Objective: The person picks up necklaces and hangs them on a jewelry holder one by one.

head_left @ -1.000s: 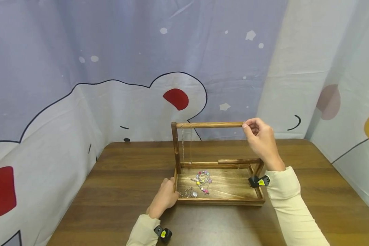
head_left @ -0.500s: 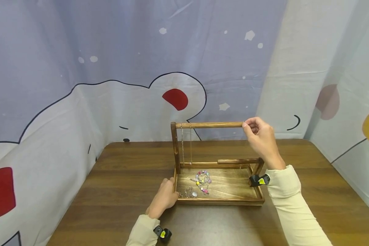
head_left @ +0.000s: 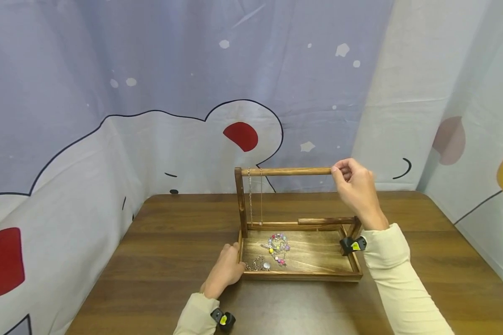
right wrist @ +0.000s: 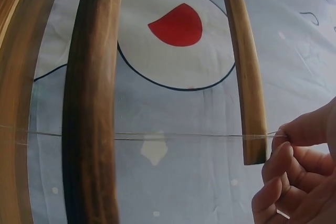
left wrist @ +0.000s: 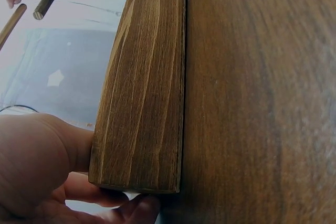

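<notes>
A wooden jewelry stand has a shallow tray [head_left: 301, 276], a high bar [head_left: 293, 171] and a shorter, lower bar [head_left: 325, 220]. My left hand [head_left: 223, 271] grips the tray's front left corner, thumb and fingers round the wooden side [left wrist: 139, 103] in the left wrist view. At the high bar's free end, my right hand [head_left: 357, 188] pinches a fine chain necklace [right wrist: 181, 136] between thumb and forefinger. The chain lies across that bar's tip and runs down past the lower bar. Two other necklaces hang near the upright: a chunkier chain [head_left: 251, 200] and a thin one [head_left: 261, 200].
Inside the tray lie a colourful beaded bracelet [head_left: 271, 250] and, at the front left, a heap of chain with a pale round disc [head_left: 266, 265]. The stand rests on a brown wooden table [head_left: 171, 246]. A printed curtain [head_left: 184, 149] hangs close behind.
Both hands keep nearly the same place and hold. The head view shifts very slightly; the jewelry in the tray and on the bar stays put.
</notes>
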Tool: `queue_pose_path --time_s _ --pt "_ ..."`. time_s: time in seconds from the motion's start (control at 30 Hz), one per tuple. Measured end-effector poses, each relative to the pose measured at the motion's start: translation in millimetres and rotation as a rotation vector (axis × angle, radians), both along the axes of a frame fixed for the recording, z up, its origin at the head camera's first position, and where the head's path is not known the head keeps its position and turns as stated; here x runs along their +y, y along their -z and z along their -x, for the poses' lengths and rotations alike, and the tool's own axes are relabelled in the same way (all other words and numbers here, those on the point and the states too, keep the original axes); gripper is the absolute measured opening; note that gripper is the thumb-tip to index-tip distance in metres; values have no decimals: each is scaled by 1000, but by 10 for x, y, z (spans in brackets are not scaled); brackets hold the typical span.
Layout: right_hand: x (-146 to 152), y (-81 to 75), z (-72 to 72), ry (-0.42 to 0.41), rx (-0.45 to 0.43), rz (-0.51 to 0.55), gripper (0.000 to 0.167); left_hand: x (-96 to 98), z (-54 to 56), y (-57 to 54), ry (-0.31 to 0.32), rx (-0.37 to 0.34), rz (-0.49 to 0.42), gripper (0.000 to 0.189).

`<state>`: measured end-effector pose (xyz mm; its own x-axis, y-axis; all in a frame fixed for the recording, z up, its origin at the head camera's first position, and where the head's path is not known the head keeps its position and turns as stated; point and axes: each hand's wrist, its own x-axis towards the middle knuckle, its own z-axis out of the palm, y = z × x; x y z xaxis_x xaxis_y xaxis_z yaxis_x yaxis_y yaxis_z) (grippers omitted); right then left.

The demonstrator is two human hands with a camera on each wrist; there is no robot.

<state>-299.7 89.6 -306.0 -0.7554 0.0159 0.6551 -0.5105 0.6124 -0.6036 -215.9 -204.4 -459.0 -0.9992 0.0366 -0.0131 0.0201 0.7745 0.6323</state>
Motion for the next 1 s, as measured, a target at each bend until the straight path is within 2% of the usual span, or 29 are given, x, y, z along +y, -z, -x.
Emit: queue_pose_path --time_s 0.37,1.0 --pt "-160 65 -76 -87 16 -3 10 1 -9 -2 1 4 3 58" --pt "-421 137 -134 -155 57 -15 9 7 -13 -17 -9 -12 1 58"
